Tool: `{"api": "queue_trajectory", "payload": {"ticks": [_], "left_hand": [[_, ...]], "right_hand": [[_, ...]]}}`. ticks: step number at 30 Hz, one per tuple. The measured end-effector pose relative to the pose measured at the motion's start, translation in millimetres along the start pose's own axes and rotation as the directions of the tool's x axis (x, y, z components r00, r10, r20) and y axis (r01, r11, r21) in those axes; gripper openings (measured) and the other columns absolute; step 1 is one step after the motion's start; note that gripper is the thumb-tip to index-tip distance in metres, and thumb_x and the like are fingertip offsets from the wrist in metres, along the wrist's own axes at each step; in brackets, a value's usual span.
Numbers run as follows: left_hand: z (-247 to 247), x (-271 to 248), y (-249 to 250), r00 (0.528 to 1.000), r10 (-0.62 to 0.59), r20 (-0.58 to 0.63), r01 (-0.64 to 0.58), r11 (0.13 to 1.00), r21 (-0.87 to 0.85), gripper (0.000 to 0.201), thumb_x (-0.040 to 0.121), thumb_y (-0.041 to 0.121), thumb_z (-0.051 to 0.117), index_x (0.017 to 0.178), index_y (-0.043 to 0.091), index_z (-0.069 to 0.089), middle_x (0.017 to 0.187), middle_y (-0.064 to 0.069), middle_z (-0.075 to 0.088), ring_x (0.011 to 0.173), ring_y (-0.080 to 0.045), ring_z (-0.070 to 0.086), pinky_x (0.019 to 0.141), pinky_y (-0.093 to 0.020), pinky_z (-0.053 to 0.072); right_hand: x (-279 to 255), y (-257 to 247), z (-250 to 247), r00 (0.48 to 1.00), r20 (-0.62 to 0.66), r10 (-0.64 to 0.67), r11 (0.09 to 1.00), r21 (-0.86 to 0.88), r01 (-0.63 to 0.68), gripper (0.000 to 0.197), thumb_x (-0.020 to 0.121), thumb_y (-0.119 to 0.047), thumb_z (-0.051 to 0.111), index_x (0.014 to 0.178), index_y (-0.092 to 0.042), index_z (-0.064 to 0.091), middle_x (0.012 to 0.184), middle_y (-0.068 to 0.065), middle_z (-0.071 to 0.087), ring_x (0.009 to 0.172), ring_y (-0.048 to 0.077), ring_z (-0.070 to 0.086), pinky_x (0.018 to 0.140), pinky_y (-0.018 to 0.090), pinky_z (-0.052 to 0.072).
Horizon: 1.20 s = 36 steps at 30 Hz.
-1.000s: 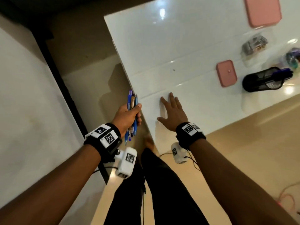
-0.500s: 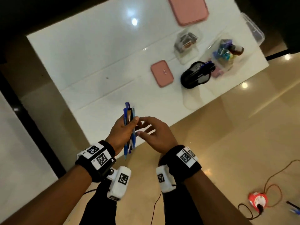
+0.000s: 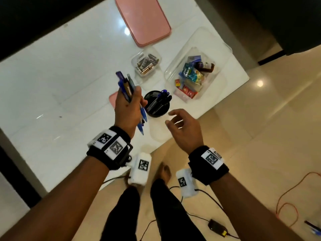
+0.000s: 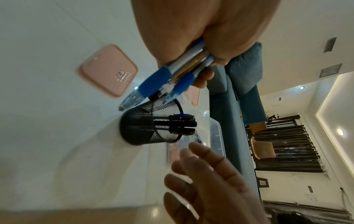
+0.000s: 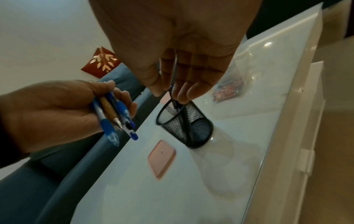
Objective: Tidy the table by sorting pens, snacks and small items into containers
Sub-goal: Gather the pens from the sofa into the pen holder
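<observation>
Glossy beige floor tiles (image 3: pixel 260 153) mirror ceiling lights at three o'clock. A blue sofa (image 4: pixel 239 106) stands behind the table.

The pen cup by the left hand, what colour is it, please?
Black wire mesh pen cup, clearest in the right wrist view.

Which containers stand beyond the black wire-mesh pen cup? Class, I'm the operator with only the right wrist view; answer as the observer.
Observer: A small clear plastic tub of batteries stands just past the black wire-mesh pen cup.
Operator: Anything else?
Observer: A larger clear plastic box holds snack packets and a brown bottle.
Operator: Are their lids on?
Observer: No; a large pink rectangular lid lies on the white table, apart from both.
</observation>
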<state>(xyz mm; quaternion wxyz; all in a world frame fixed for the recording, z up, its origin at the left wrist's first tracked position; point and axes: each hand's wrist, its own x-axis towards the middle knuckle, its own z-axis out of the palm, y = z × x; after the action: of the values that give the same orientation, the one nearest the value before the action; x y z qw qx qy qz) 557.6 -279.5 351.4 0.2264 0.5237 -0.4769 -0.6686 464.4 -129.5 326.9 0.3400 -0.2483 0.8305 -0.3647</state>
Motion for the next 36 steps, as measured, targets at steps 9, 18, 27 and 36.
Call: {"api": "queue_trajectory", "payload": {"ticks": [9, 18, 27, 36], "left_hand": [[32.6, 37.7, -25.3, 0.980, 0.199, -0.004, -0.199, 0.980, -0.002, 0.027, 0.099, 0.022, 0.050, 0.122, 0.008, 0.045, 0.084, -0.011, 0.059, 0.080, -0.021, 0.069, 0.073, -0.027, 0.056], [40.2, 46.8, -2.8, 0.961, 0.266, 0.080, -0.250, 0.953, -0.173, 0.011, 0.100, 0.020, 0.046, 0.111, 0.018, 0.049, 0.076, -0.007, 0.061, 0.093, -0.034, 0.069, 0.091, -0.038, 0.054], [48.7, 58.8, -37.2, 0.954, 0.298, 0.017, -0.297, 0.954, -0.034, 0.033, 0.099, 0.023, 0.048, 0.120, -0.003, 0.045, 0.094, -0.010, 0.066, 0.098, -0.019, 0.068, 0.089, -0.026, 0.051], [52.8, 60.4, -23.1, 0.943, 0.334, -0.012, -0.333, 0.937, -0.105, 0.017, 0.101, 0.022, 0.045, 0.117, 0.016, 0.046, 0.070, -0.007, 0.063, 0.076, -0.032, 0.071, 0.082, -0.046, 0.057]], "right_hand": [[59.3, 42.3, 34.1, 0.992, 0.118, 0.033, 0.999, 0.023, -0.036, 0.101, 0.067, -0.041, 0.084, 0.149, -0.028, 0.028, 0.145, -0.004, 0.045, 0.124, 0.015, 0.051, 0.101, 0.037, 0.049], [74.8, 35.7, 46.3, 0.998, 0.014, -0.060, 0.978, 0.202, 0.055, 0.097, 0.067, -0.029, 0.089, 0.143, -0.032, 0.029, 0.134, -0.015, 0.049, 0.123, 0.006, 0.048, 0.103, 0.039, 0.047], [79.3, 45.7, 59.2, 0.996, -0.044, -0.080, 0.980, 0.178, 0.086, 0.084, 0.064, -0.037, 0.089, 0.132, -0.023, 0.043, 0.124, -0.005, 0.058, 0.115, 0.013, 0.056, 0.089, 0.046, 0.054], [83.5, 45.4, 56.7, 0.995, -0.023, -0.093, 0.986, 0.136, 0.096, 0.086, 0.060, -0.038, 0.090, 0.132, -0.022, 0.044, 0.123, -0.005, 0.057, 0.111, 0.016, 0.056, 0.093, 0.044, 0.050]]}}
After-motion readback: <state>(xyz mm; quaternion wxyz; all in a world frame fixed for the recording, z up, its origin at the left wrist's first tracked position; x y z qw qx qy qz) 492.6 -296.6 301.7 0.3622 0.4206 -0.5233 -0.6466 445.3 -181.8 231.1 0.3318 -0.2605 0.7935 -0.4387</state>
